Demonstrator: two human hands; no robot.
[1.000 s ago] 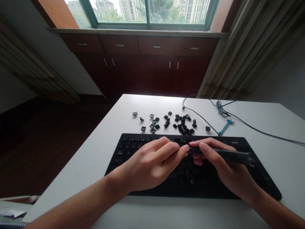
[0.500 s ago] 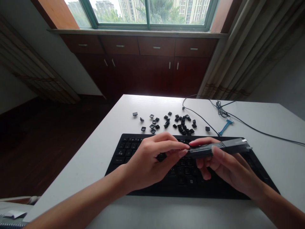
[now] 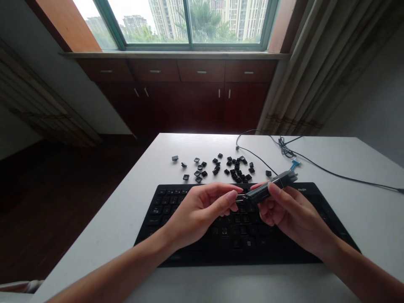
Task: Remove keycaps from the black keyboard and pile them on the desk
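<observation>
My right hand [image 3: 288, 210] is wrapped around a long dark bar-shaped keycap [image 3: 268, 188], probably the space bar, fingers curled under it and the thumb on top. I hold it in the air just above the black keyboard [image 3: 176, 210], over the middle rows. Its long axis runs from lower left to upper right: the near end points toward my left hand [image 3: 202, 208], the far end tips up and away toward the blue keycap puller [image 3: 295, 164] on the desk [image 3: 362, 206].

My left hand meets that near end, thumb and forefinger pinched together right at the tip of the bar, the other fingers folded beneath. Whether they grip the bar's end itself or a small metal piece there, I cannot tell.

Beyond the keyboard, loose black keycaps [image 3: 235, 168] lie scattered across the white desk, well apart from my hands. A black cable [image 3: 331, 172] trails off from there to the right edge.
</observation>
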